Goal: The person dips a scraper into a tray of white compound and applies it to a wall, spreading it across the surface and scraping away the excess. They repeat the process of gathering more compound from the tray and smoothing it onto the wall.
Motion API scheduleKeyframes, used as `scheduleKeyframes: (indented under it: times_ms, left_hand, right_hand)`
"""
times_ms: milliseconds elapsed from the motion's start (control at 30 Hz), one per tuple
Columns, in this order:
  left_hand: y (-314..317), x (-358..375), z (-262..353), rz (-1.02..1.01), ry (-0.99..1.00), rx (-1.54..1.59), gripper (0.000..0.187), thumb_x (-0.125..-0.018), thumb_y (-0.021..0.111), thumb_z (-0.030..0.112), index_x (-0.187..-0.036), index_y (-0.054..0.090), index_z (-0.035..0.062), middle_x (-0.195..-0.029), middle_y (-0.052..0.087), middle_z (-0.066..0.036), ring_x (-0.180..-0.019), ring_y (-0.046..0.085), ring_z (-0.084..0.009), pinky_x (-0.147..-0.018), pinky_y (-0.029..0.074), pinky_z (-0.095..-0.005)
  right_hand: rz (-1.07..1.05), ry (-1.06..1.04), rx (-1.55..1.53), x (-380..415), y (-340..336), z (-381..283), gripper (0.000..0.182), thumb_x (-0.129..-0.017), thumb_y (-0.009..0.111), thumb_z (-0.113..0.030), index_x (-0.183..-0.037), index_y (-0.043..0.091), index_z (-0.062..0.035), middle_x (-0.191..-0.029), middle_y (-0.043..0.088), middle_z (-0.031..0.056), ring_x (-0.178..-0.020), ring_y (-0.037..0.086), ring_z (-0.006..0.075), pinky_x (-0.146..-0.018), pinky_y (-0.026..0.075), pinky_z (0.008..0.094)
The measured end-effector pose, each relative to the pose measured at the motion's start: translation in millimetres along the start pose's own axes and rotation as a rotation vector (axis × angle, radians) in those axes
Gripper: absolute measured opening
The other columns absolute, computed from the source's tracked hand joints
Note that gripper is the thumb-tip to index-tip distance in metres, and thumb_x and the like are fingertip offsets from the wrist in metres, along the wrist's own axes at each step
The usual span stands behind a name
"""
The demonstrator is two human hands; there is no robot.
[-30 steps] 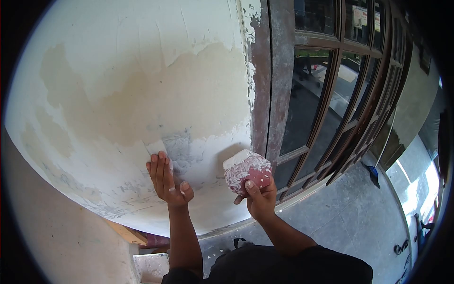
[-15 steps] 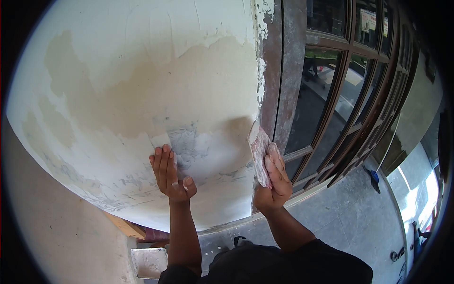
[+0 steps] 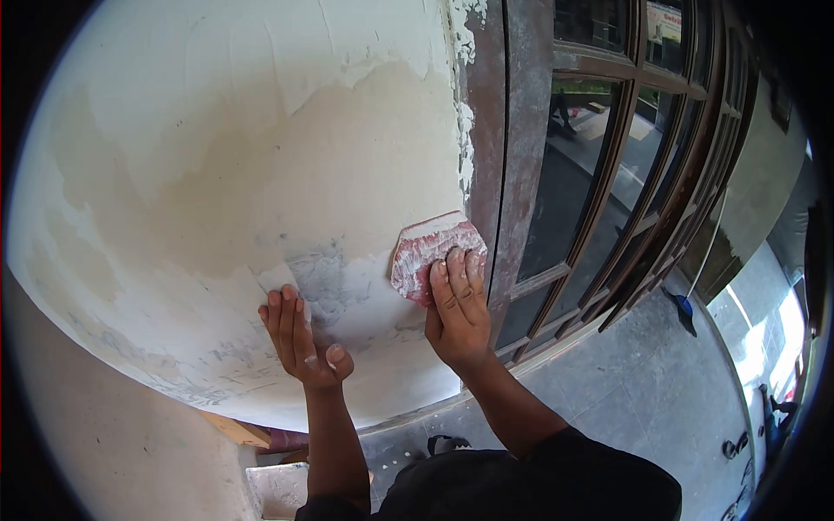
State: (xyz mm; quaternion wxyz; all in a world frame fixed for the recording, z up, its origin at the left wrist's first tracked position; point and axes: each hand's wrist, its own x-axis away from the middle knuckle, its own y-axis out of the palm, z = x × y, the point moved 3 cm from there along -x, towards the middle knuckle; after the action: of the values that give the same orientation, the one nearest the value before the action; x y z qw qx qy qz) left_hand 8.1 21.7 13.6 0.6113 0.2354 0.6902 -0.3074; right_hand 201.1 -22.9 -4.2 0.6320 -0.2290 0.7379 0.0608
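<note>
My right hand (image 3: 463, 317) grips a red plastic putty scraper (image 3: 427, 258) smeared with white filler, its fingers lying flat over the face. The scraper's straight edge points up, against the wall near the door frame. Further left, my left hand (image 3: 300, 334) has its fingers together and thumb out to the side. A pale flat piece (image 3: 275, 275) shows just past its fingertips, mostly hidden behind the fingers. Both hands are at the wall (image 3: 347, 165), which carries white filler, beige patches and a grey smeared patch (image 3: 323, 282) between the hands.
A brown wooden door frame (image 3: 527, 130) with glass panes stands along the wall's right edge. Below, a white-smeared tray (image 3: 280, 486) sits by the low ledge (image 3: 130, 391). A blue-headed broom (image 3: 683, 313) rests on the grey tiled floor (image 3: 599, 382).
My right hand has turned the scraper from edge-on to face-on and moved it left onto the wall. My left hand sits slightly lower and further left in view.
</note>
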Motion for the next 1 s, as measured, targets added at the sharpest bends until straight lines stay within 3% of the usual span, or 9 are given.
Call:
scheduleKeyframes:
  times_ms: [400,633,700,767,833,867,900,967,1000]
  left_hand:
    - [3.5,4.1,-2.1,0.03,0.011,-0.021,0.057,-0.098,0.024,0.039,-0.123,0.048,-0.0066,-0.125,0.054,-0.023,-0.124,0.045,-0.0399,-0.107,0.027,-0.054]
    - [2.8,2.6,-0.6,0.028,0.019,-0.033,0.058,-0.098,0.025,0.039,-0.12,0.049,-0.0091,-0.124,0.054,-0.024,-0.123,0.045,-0.0409,-0.107,0.028,-0.0542]
    - [1.0,1.1,0.0,0.012,0.012,-0.045,0.059,-0.098,0.025,0.039,-0.12,0.048,-0.0094,-0.123,0.054,-0.025,-0.123,0.046,-0.0414,-0.106,0.028,-0.0545]
    - [-3.1,0.9,0.8,-0.015,0.001,-0.062,0.059,-0.097,0.025,0.04,-0.121,0.048,-0.0097,-0.123,0.055,-0.025,-0.122,0.047,-0.0419,-0.106,0.029,-0.0548]
    - [-9.3,4.3,0.1,-0.054,-0.05,0.046,0.061,-0.097,0.025,0.042,-0.121,0.048,-0.0103,-0.121,0.055,-0.026,-0.121,0.047,-0.0428,-0.105,0.03,-0.0554]
    - [-13.3,8.6,0.7,-0.066,-0.063,0.028,0.061,-0.097,0.025,0.042,-0.121,0.048,-0.0103,-0.121,0.055,-0.026,-0.121,0.047,-0.0428,-0.105,0.03,-0.0554]
    - [-18.8,14.6,1.6,-0.063,-0.099,0.107,0.059,-0.096,0.028,0.04,-0.117,0.051,-0.0113,-0.119,0.057,-0.026,-0.119,0.049,-0.0423,-0.104,0.031,-0.0543]
    - [-36.3,32.4,0.2,-0.078,-0.167,0.162,0.058,-0.095,0.031,0.037,-0.112,0.054,-0.0122,-0.117,0.058,-0.027,-0.118,0.05,-0.0417,-0.104,0.032,-0.0532]
    - [-47.8,43.9,-3.1,-0.112,-0.206,0.152,0.058,-0.095,0.03,0.038,-0.112,0.055,-0.0123,-0.117,0.058,-0.027,-0.118,0.051,-0.0419,-0.103,0.033,-0.0536]
  right_hand:
    - [-0.129,-0.036,0.038,54.6,2.3,8.1,0.04,-0.079,0.057,0.0,-0.119,0.058,0.0006,-0.127,0.053,0.022,-0.121,0.047,0.039,-0.102,0.035,0.0532]
    - [-0.209,0.003,-0.162,88.8,-31.4,-10.4,0.036,-0.079,0.056,0.002,-0.115,0.059,0.0023,-0.123,0.054,0.0237,-0.116,0.051,0.0405,-0.101,0.039,0.0503]
    - [-0.163,0.26,-0.427,78.5,-45.3,-25.0,0.037,-0.079,0.055,0.004,-0.116,0.056,0.0047,-0.117,0.056,0.026,-0.111,0.054,0.0436,-0.1,0.041,0.0473]
    - [-0.198,0.347,-0.436,76.0,-51.5,-36.9,0.034,-0.084,0.052,0.005,-0.117,0.054,0.0067,-0.114,0.058,0.0262,-0.107,0.059,0.0384,-0.096,0.045,0.0425]
    - [-0.22,0.839,-0.985,82.5,-47.1,-41.4,0.029,-0.09,0.049,0.002,-0.118,0.053,0.0069,-0.114,0.06,0.0232,-0.109,0.059,0.0284,-0.092,0.048,0.0377]
    - [-0.174,0.881,-1.095,85.0,-41.6,-43.9,0.025,-0.093,0.047,-0.001,-0.116,0.053,0.0062,-0.109,0.062,0.0177,-0.105,0.06,0.0215,-0.087,0.051,0.0343]
    - [-0.198,0.897,-1.106,83.1,-40.2,-47.2,0.025,-0.093,0.047,-0.001,-0.116,0.053,0.0062,-0.109,0.062,0.0177,-0.105,0.06,0.0215,-0.087,0.051,0.0343]
    - [-0.235,1.174,-1.322,72.8,-34.0,-54.3,0.023,-0.091,0.05,0.001,-0.113,0.053,0.0052,-0.105,0.062,0.0163,-0.094,0.063,0.0257,-0.081,0.056,0.0396]
    - [-0.254,1.244,-1.349,79.6,-27.2,-56.2,0.024,-0.089,0.053,0.001,-0.113,0.053,0.0026,-0.102,0.063,0.0144,-0.089,0.065,0.0238,-0.072,0.058,0.0377]
